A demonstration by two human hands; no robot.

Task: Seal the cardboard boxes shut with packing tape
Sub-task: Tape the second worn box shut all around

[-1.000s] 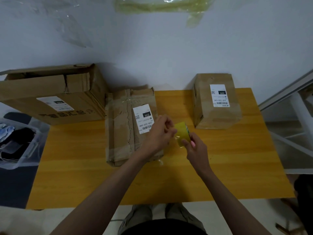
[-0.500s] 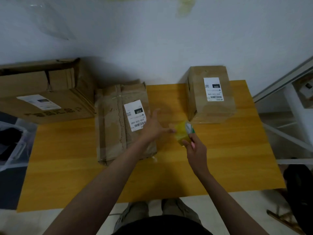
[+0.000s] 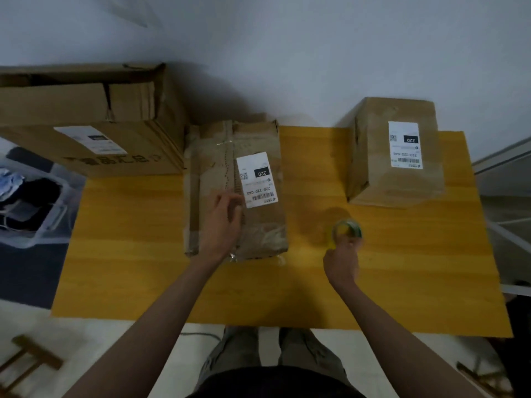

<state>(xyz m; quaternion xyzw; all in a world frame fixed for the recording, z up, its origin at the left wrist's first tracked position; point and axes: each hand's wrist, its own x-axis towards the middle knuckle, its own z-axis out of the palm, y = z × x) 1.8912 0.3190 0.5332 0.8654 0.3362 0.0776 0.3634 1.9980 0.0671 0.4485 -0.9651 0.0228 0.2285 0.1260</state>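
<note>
Yellow table (image 3: 143,268): left hand (image 3: 221,225) rests loosely curled on box labelled "220" (image 3: 218,156), right hand (image 3: 343,258) pinches tape roll (image 3: 343,229).

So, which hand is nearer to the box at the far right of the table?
The right hand, holding the tape roll just in front of that box. The left hand rests on the middle box.

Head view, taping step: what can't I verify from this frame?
- Tape roll: motion-blurred; the right hand covers its near edge, so the free tape end can't be found.
- Middle box: the left hand hides part of the top seam.
- Large box: cut off by the left edge.
- Label on the right box: small print unreadable.
</note>
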